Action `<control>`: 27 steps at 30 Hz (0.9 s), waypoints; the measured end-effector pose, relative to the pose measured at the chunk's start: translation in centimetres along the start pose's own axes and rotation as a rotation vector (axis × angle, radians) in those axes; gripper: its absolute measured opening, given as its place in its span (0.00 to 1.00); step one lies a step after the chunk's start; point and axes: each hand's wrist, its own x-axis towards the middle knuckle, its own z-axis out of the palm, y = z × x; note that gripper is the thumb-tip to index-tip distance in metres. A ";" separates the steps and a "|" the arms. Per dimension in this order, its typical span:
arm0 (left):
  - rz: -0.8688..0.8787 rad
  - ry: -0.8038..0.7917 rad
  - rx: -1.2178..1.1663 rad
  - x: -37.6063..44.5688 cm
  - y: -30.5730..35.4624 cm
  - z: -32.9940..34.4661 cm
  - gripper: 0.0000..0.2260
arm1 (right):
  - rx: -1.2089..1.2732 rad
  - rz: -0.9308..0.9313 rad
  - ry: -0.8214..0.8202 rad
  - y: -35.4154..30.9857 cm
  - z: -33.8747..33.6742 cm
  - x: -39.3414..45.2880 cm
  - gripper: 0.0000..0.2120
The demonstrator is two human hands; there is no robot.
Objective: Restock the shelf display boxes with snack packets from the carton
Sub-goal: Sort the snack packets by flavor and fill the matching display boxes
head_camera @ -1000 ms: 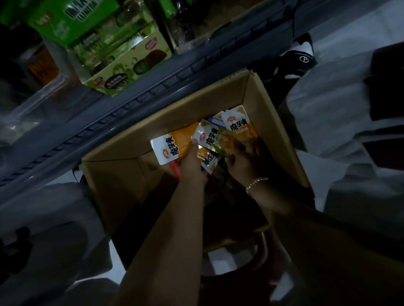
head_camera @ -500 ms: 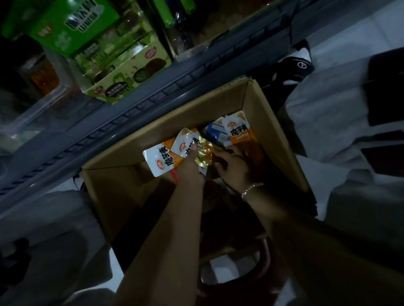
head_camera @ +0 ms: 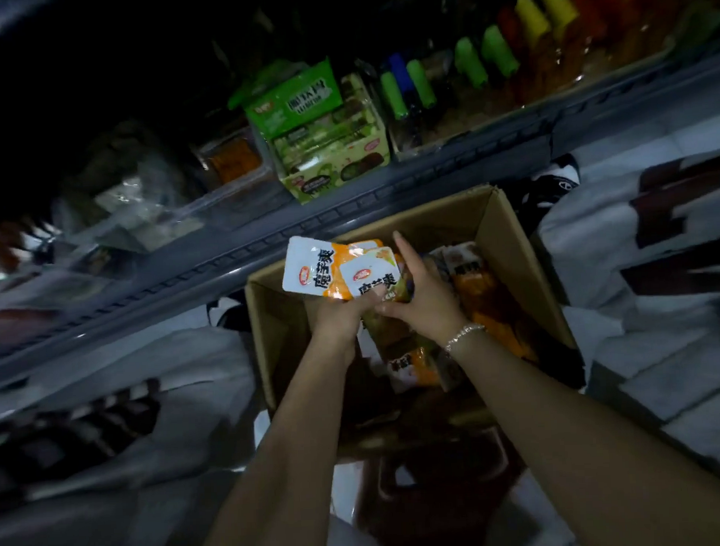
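Gripped in the left hand [head_camera: 338, 315] is a small fan of flat, glossy snack packets [head_camera: 341, 271], white at the corners with orange print and black lettering; its fingers are curled round their lower edges. Against the right side of that bundle the right hand [head_camera: 423, 288] is laid, fingers mostly straight and the forefinger stretched towards the far side, so that a hold on any packet cannot be told. A beaded bracelet [head_camera: 464, 335] is worn on the right wrist.

Both hands are held over the open carton [head_camera: 527, 265], a plain brown corrugated cardboard box with its flaps up, set on the pale tiled floor [head_camera: 685, 382]. More packets [head_camera: 480, 284] of the same foil kind are heaped loosely inside it, on the right half.

Beyond the carton a dark grey metal shelf edge [head_camera: 347, 215] is seen running across. On the shelf a green-and-cream cardboard display box [head_camera: 332, 150] is stood with its printed lid flap raised. To its right, tubes with green, blue and yellow caps [head_camera: 485, 57] are ranged in a clear tray.
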 end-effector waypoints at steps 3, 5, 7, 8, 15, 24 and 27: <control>0.065 -0.049 0.036 -1.9 1.6 -1.5 0.17 | -0.041 -0.055 0.015 -2.3 0.0 -1.2 0.39; 0.112 -0.086 -0.012 -3.4 2.7 -2.7 0.18 | -0.027 -0.111 0.080 -3.7 0.2 -2.0 0.30; 0.122 -0.150 -0.139 -5.2 3.8 -3.9 0.19 | 0.051 -0.130 0.157 -5.4 0.1 -2.9 0.19; 0.120 -0.182 -0.188 -6.2 4.5 -4.4 0.18 | 0.104 -0.107 0.173 -6.3 0.0 -3.3 0.15; 0.269 -0.368 -0.214 -11.9 9.9 -8.4 0.09 | 0.463 0.048 0.043 -10.8 -3.3 -4.7 0.19; 0.383 -0.386 -0.215 -16.7 16.1 -10.4 0.10 | 0.367 -0.006 -0.203 -19.4 -9.5 -6.7 0.17; 0.339 -0.366 -0.220 -17.4 17.0 -10.9 0.14 | 0.295 -0.048 -0.231 -21.7 -11.2 -7.0 0.12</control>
